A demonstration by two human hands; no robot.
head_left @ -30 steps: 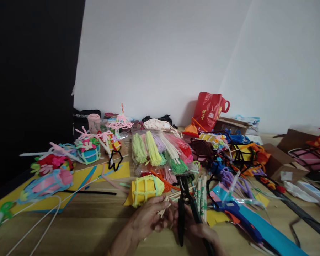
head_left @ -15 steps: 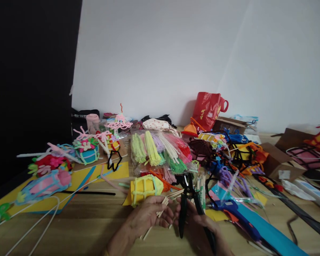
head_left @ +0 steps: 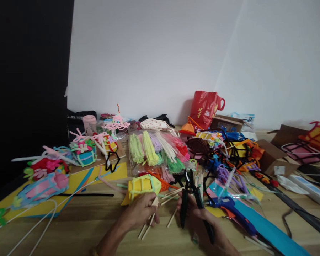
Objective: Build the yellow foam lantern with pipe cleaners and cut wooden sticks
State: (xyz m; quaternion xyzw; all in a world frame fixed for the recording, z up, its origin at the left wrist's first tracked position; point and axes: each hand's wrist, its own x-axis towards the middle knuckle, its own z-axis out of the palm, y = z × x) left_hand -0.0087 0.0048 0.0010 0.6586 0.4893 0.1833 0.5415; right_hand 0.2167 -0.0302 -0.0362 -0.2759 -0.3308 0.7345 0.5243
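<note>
My left hand (head_left: pixel 138 215) is closed around several thin wooden sticks (head_left: pixel 147 227) that poke out below my fingers, low in the middle of the view. My right hand (head_left: pixel 202 220) grips the black handles of a pair of pliers (head_left: pixel 188 199), whose jaws point away from me and stand slightly apart. A loose stick (head_left: pixel 172 217) lies on the table between my two hands. Just beyond my left hand sits a yellow paper lantern (head_left: pixel 142 186) wrapped in pale green pipe cleaners.
The wooden table (head_left: pixel 77 227) is crowded: a bag of coloured pipe cleaners (head_left: pixel 156 151), finished lanterns at left (head_left: pixel 42 185), a blue glue gun (head_left: pixel 230 209) and blue sheet (head_left: pixel 266 231) at right, cardboard boxes (head_left: pixel 272 156), a red bag (head_left: pixel 205 108) by the wall.
My hands have drawn apart. The left hand has turned so the sticks now hang below it, and one stick lies loose on the table. The pliers have shifted slightly right.
</note>
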